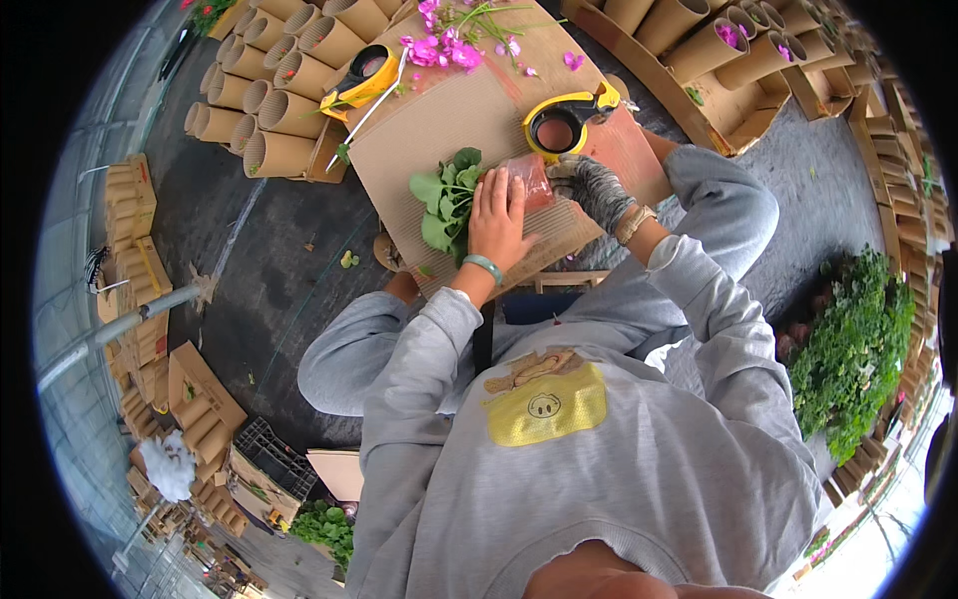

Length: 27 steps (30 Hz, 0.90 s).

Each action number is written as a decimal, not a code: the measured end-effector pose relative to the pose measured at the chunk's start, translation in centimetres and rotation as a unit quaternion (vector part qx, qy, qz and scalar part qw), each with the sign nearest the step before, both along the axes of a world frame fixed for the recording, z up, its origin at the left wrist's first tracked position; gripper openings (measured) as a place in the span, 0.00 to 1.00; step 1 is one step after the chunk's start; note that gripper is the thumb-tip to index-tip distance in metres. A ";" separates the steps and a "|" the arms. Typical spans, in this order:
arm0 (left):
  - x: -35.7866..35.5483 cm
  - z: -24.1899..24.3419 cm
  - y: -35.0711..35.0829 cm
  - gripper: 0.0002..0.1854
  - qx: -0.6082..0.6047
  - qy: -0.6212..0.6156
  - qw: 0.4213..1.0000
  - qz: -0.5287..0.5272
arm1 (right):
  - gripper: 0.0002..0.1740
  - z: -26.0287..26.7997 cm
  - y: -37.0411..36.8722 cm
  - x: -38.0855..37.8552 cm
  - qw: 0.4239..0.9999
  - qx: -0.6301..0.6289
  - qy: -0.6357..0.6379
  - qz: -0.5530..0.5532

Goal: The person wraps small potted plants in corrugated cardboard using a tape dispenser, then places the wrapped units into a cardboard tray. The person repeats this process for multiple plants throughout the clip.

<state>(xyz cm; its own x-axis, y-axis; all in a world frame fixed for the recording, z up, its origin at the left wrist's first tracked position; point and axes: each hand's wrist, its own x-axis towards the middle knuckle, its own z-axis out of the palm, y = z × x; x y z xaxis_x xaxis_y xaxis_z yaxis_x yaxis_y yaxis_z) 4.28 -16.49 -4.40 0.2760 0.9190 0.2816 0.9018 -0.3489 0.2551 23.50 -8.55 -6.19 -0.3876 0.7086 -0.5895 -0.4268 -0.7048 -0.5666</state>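
Note:
A leafy green potted plant (447, 198) lies on its side across a corrugated cardboard sheet (434, 138), its foliage pointing left. Clear plastic film or tape seems to cover its reddish pot (531, 180). My bare left hand (500, 213), with a bangle on the wrist, holds it where leaves meet pot. At the pot's base is my right hand (591, 187) in a grey striped glove, fingers curled; their exact grip is hidden. Just beyond those fingers lies a yellow tape dispenser (557, 135) with a black-cored roll.
Another yellow tape dispenser (370, 71) and a thin white stick (370, 112) lie farther left. Pink cut flowers (449, 49) are scattered at the far edge. Cardboard tubes (281, 153) stand in trays at left and right. Leafy plants (853, 352) mass on the right.

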 end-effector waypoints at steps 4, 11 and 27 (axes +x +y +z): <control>-0.2 0.0 -0.2 0.42 -0.031 0.013 0.999 0.019 | 0.10 -1.1 0.2 0.4 0.983 0.133 -0.118 -0.032; 0.7 -0.5 0.0 0.34 0.028 0.019 0.999 0.022 | 0.12 -4.5 -8.0 2.3 0.844 0.206 -0.475 0.140; 1.1 0.8 0.2 0.38 -0.008 0.013 1.000 0.009 | 0.18 1.9 2.8 0.3 0.758 0.418 -0.487 0.118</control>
